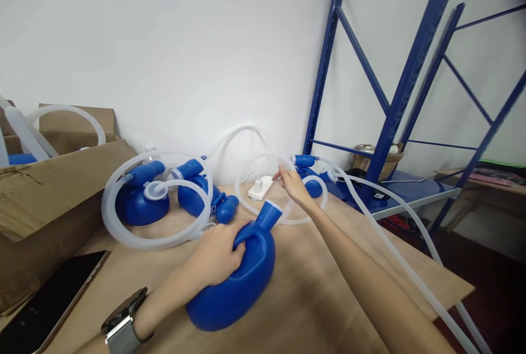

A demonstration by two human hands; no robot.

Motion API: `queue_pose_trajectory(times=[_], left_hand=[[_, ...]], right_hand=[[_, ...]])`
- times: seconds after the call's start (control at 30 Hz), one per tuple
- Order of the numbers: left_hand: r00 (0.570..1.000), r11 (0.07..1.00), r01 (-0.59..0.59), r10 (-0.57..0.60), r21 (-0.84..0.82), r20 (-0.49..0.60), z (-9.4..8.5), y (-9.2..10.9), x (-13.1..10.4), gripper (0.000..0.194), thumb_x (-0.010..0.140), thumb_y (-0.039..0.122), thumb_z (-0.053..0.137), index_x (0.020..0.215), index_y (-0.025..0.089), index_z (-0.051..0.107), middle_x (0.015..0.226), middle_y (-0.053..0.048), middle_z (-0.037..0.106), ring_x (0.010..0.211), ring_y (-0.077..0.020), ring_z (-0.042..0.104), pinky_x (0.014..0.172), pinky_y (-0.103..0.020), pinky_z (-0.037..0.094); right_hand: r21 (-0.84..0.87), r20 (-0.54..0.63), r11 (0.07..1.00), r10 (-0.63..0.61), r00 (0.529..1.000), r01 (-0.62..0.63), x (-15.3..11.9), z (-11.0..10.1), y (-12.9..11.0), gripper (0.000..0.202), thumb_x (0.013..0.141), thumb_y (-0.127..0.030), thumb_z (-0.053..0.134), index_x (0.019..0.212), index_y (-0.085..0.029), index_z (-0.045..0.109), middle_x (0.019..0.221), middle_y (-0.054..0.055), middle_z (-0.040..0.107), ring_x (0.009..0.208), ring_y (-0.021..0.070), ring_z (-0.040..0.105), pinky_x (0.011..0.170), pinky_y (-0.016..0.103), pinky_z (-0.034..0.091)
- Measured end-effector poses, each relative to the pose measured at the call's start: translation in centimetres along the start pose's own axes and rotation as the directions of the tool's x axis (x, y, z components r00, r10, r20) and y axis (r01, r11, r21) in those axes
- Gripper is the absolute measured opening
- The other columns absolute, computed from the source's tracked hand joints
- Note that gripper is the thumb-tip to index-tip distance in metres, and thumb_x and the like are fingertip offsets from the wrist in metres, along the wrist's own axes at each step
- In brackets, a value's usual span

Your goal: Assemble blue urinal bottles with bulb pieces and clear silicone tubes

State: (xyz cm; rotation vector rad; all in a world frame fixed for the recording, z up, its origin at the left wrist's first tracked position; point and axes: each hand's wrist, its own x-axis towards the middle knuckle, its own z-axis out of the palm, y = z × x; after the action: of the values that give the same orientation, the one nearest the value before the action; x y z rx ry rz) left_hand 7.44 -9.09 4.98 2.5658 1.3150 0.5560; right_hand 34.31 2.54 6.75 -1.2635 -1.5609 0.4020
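Observation:
A blue plastic bottle [250, 283] with a short neck and a white rim leans to the right near the front of the table. My left hand [219, 250] is wrapped round its handle. Further back, my right hand [292, 183] reaches to the right end of a white power strip [268, 185], its index finger stretched out and the other fingers partly hidden; nothing shows in it. A white plug stands in the strip. Beside that hand lie a clear hose loop and another blue bottle [314, 188].
Blue bottles [142, 206] with coiled clear hoses [135, 240] stand at the back left. An open cardboard box [61, 178] and a black phone [53, 299] are at the left. A blue metal rack [390, 124] rises at the right, and hoses cross the right table edge.

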Motion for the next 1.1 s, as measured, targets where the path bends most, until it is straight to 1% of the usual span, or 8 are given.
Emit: queue_pose_trajectory(times=[0.07,0.23,0.4,0.5,0.63,0.83,0.97,1.1], left_hand=[[1.000,1.000,0.004,-0.004,0.003,0.008,-0.1,0.1,0.0,0.054,0.090,0.023,0.051,0.144,0.028,0.056,0.124,-0.011,0.073,0.115,-0.0354,0.067,0.098,-0.051,0.052],[0.999,0.995,0.031,-0.034,0.091,0.032,-0.9,-0.4,0.1,0.053,0.091,0.025,0.050,0.143,0.028,0.055,0.126,-0.013,0.071,0.114,-0.0375,0.067,0.096,-0.054,0.051],[0.996,0.990,0.040,-0.050,0.133,0.074,-2.1,-2.6,0.6,0.048,0.088,0.024,0.051,0.136,0.026,0.057,0.124,-0.013,0.071,0.114,-0.0359,0.067,0.096,-0.050,0.051],[0.996,0.997,0.008,-0.015,0.073,0.094,-2.6,-3.3,0.9,0.041,0.092,0.033,0.050,0.133,0.027,0.056,0.129,-0.009,0.071,0.110,-0.0333,0.069,0.095,-0.047,0.051],[0.991,1.000,-0.011,0.013,-0.017,0.133,-2.9,-3.2,0.8,0.042,0.095,0.051,0.049,0.128,0.026,0.055,0.124,-0.008,0.073,0.107,-0.0310,0.070,0.094,-0.042,0.052],[0.983,0.996,-0.070,0.061,0.046,0.174,-4.4,-3.5,0.0,0.042,0.097,0.048,0.049,0.132,0.028,0.059,0.122,-0.007,0.073,0.108,-0.0279,0.069,0.095,-0.038,0.051],[0.990,0.994,-0.085,0.077,0.066,0.114,-7.1,-2.5,-0.6,0.046,0.097,0.055,0.051,0.135,0.033,0.062,0.130,-0.004,0.067,0.110,-0.0264,0.068,0.096,-0.036,0.051],[0.976,0.976,-0.216,0.214,-0.034,-0.044,-8.7,-1.4,-4.3,0.033,0.097,0.054,0.052,0.113,0.036,0.074,0.115,0.002,0.073,0.107,-0.0227,0.067,0.093,-0.031,0.053]], right_hand=[[-0.256,0.023,0.958,-0.128,0.991,0.130,-1.0,0.8,1.3,0.061,0.097,-0.067,0.041,0.070,-0.021,0.069,0.061,0.006,0.061,0.068,0.0220,0.060,0.067,0.031,0.043],[-0.268,0.098,0.930,-0.233,0.968,0.251,-3.5,1.7,4.2,0.055,0.098,-0.064,0.042,0.087,-0.023,0.076,0.094,0.010,0.074,0.103,0.0281,0.062,0.097,0.041,0.045],[0.057,-0.006,0.978,-0.200,0.980,0.200,-5.9,2.3,4.8,0.054,0.097,-0.067,0.046,0.116,-0.025,0.073,0.137,0.011,0.063,0.134,0.0300,0.051,0.118,0.048,0.032],[0.322,0.153,0.944,-0.127,0.980,0.072,-7.3,3.1,3.7,0.057,0.095,-0.068,0.048,0.128,-0.025,0.067,0.128,0.011,0.069,0.128,0.0295,0.058,0.116,0.050,0.036],[0.503,0.337,0.862,-0.127,0.933,-0.064,-8.9,5.2,2.5,0.076,0.081,-0.067,0.071,0.144,-0.030,0.052,0.146,0.011,0.057,0.134,0.0289,0.054,0.111,0.046,0.044],[0.360,0.040,0.918,-0.190,0.981,0.164,-9.4,5.5,0.9,0.040,0.081,-0.048,0.078,0.113,-0.027,0.068,0.125,0.008,0.065,0.121,0.0262,0.059,0.105,0.042,0.048],[0.285,0.090,0.953,-0.133,0.987,0.102,-9.3,4.3,-0.1,0.026,0.084,-0.048,0.074,0.093,-0.024,0.072,0.095,0.005,0.072,0.096,0.0249,0.066,0.091,0.040,0.052],[0.323,0.130,0.944,-0.118,0.984,0.070,-9.4,4.0,-0.5,0.029,0.082,-0.045,0.076,0.101,-0.023,0.075,0.072,0.000,0.067,0.081,0.0216,0.066,0.087,0.038,0.050]])
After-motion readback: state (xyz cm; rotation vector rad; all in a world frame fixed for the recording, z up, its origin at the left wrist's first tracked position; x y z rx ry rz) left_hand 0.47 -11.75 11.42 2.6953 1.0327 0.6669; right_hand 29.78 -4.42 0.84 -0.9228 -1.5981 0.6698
